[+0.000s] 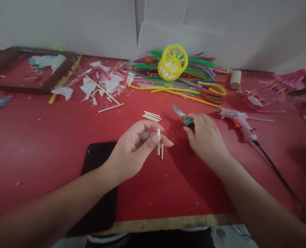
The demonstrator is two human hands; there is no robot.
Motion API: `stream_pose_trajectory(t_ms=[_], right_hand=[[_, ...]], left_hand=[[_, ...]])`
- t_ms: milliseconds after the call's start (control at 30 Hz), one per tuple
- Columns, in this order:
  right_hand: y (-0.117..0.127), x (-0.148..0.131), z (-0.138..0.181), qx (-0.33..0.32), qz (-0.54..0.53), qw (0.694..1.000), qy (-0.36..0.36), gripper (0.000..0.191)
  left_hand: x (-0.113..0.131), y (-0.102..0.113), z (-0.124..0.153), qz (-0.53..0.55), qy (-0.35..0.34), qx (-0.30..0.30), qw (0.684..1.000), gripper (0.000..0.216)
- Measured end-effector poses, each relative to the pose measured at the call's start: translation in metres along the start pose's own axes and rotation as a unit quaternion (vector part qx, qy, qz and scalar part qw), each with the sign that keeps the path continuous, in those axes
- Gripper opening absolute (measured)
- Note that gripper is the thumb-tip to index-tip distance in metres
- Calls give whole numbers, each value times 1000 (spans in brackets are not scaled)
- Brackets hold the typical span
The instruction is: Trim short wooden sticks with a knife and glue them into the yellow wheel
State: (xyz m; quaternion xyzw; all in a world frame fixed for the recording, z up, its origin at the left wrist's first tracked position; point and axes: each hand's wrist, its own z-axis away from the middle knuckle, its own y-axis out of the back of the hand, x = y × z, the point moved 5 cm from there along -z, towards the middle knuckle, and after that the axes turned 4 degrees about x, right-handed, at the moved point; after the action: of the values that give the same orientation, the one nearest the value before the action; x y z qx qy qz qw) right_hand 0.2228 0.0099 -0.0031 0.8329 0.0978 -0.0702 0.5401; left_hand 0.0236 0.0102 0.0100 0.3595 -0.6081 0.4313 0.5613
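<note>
Between the thumb and fingers of my left hand [138,148] is a short pale wooden stick [158,148], held upright. A second short stick [162,152] shows just right of it, below the fingers; whether it is held too I cannot tell. My right hand [206,137] is wrapped round the green and black handle of a utility knife [179,112], its blade pointing up and left, apart from the sticks. Just beyond my left hand, several cut sticks [152,116] lie side by side on the red table [147,199].
A pink glue gun [239,122] lies at right, its cord [279,175] running to the front edge. A black phone-like slab [101,199] is under my left forearm. Behind are pipe cleaners [142,70], a yellow wheel-shaped piece [175,59], scissors [207,86], paper scraps [89,86] and a brown tray [20,90].
</note>
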Motion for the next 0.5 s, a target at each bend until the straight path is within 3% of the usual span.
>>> stream_pose_trajectory(t_ms=[267, 367, 500], right_hand=[[1, 2, 1, -9, 60, 998, -14, 35], [13, -15, 1, 18, -12, 998, 61, 40], [18, -42, 9, -68, -123, 972, 187, 55]], left_hand=[[-5, 3, -2, 39, 20, 12, 999, 14], [-9, 5, -4, 80, 36, 30, 996, 13], [-13, 11, -6, 119, 54, 82, 988, 18]])
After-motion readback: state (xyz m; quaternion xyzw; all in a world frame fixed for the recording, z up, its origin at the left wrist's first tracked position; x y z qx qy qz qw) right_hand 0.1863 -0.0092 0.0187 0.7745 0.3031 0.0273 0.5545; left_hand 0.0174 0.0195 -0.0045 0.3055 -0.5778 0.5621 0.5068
